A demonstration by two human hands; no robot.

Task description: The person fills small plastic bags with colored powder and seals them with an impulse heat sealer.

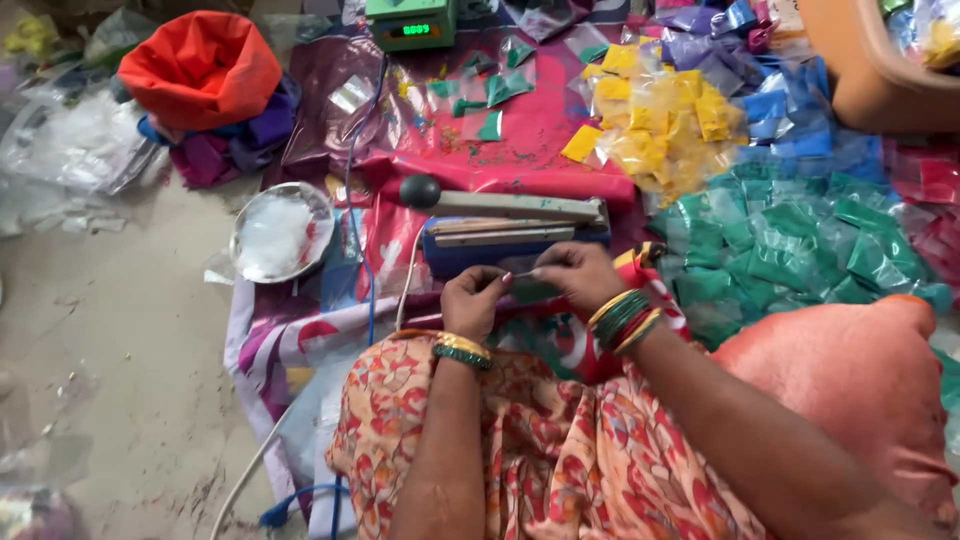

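Two hands meet just in front of the blue heat sealer (515,240), pinching one small clear packet (522,276) between them. My left hand (472,300) closes narrowly on the packet's near end, thumb against forefinger; my right hand (580,277) grips the other end the same way, so neither is open. I judge the packet very light, soft and limp, its film slippery and easily creased; it is best held by its flat edges, clear of any powder fill, which I cannot make out. Beside the sealer lie heaps of green packets (800,250), yellow packets (660,120) and blue packets (790,110) on the patterned cloth (300,330). A steel bowl (282,231) of clear bags sits left; a green digital scale (410,22) stands beyond
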